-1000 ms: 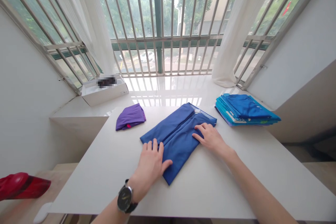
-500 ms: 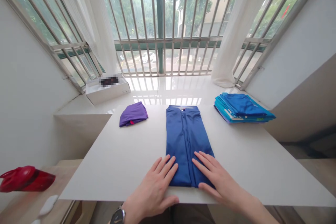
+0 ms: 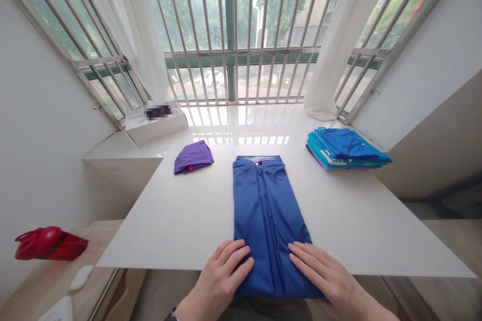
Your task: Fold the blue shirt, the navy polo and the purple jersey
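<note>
Your left hand [image 3: 222,277] and right hand [image 3: 326,281]: grip spread flat, both pressing the near end of the folded blue garment [image 3: 263,205], which overhangs the bench [image 3: 181,220] edge.

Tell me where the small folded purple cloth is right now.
Head view: the small folded purple cloth lies at the far-left corner of the white table, left of the long folded blue garment.

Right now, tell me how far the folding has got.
Done: a stack of folded blue clothes sits at the table's far right. In hand: the blue garment lies folded into a long strip, left hand and right hand flat on its near end. Left: probably its crosswise folds, perhaps the purple garment.
</note>
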The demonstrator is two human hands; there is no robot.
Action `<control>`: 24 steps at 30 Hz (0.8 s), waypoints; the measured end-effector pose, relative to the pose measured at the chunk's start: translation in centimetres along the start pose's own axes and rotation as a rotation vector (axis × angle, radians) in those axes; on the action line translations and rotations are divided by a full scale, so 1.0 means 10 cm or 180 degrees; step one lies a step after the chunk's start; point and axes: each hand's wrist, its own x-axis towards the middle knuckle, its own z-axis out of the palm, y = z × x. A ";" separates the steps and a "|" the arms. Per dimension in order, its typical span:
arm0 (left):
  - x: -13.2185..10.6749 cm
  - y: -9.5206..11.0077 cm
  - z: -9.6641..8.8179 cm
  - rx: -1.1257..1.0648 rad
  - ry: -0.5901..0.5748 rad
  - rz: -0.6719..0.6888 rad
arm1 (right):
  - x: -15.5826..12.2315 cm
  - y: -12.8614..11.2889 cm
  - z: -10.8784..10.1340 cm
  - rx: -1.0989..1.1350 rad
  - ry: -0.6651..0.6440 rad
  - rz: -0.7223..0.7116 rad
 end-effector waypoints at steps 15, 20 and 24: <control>0.40 -0.21 -0.65 -0.1788 -0.1054 -0.0751 | 0.37 -0.18 -0.51 0.1749 -0.0108 0.0819; 0.39 -0.22 -0.58 -0.2347 -0.0841 -0.1067 | 0.09 -0.12 -0.14 0.1773 0.0204 0.1241; 0.42 -0.25 -0.50 -0.2573 -0.0696 -0.1517 | 0.07 -0.08 -0.13 0.1568 0.0630 0.1798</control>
